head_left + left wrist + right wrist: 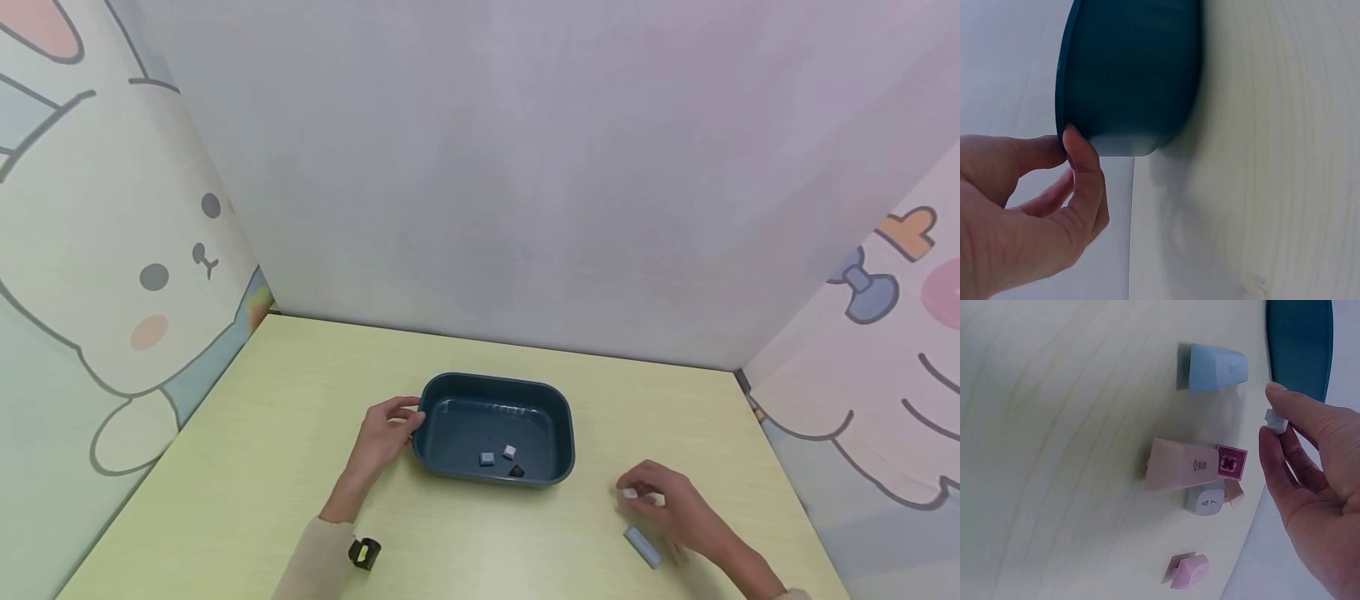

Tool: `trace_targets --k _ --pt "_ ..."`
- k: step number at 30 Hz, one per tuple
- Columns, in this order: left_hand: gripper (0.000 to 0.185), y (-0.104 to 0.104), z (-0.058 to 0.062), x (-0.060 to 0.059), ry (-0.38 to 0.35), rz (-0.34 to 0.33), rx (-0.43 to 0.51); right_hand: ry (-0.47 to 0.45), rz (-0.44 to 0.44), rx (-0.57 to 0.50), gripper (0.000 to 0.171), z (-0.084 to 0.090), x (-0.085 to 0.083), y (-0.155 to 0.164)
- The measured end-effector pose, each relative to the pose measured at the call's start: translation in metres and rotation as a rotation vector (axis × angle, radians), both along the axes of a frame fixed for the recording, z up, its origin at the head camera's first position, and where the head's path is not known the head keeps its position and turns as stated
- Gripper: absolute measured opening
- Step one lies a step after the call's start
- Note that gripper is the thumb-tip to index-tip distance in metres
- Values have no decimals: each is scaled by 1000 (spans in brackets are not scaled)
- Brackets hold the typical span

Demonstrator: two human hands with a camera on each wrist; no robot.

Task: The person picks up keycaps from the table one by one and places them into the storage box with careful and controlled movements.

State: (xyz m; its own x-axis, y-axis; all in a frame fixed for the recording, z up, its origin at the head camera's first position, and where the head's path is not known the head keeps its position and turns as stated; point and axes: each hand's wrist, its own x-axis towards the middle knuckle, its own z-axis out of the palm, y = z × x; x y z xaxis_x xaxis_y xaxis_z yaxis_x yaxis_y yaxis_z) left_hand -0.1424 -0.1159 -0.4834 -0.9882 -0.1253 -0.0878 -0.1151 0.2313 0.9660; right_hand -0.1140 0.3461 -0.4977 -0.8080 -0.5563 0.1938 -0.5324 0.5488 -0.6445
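- Left hand [386, 433]: grip closed on the near-left rim of the teal tray [558, 417], steadying it on the desk [247, 467].
- Right hand [663, 500]: grip pinching a small white keycap [1276, 420], right of the tray.
- Step, judged: transfer of loose keycaps; next, carry it over the rim and release beside the three keycaps [501, 458] inside.

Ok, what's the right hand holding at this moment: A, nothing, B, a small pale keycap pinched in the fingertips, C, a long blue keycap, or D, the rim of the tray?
B: the right hand pinches a small pale keycap between thumb and fingertip, while the long blue keycap lies on the table, apart from it.
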Motion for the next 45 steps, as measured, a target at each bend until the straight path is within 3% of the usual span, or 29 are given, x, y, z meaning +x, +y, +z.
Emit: trace_targets --k 9,23,37,45 --pt "30 0 0 0 -4 1 0 -50 -2 -58 25 4 -3 -3" --pt "33 -1 2 3 6 -13 17 10 16 -138 25 10 -8 -11" --pt "31 0 2 1 -2 -7 16 -39 18 -141 22 26 -14 -18" --pt "31 2 -1 -1 -28 14 -9 -61 -6 -143 22 26 -19 -23"
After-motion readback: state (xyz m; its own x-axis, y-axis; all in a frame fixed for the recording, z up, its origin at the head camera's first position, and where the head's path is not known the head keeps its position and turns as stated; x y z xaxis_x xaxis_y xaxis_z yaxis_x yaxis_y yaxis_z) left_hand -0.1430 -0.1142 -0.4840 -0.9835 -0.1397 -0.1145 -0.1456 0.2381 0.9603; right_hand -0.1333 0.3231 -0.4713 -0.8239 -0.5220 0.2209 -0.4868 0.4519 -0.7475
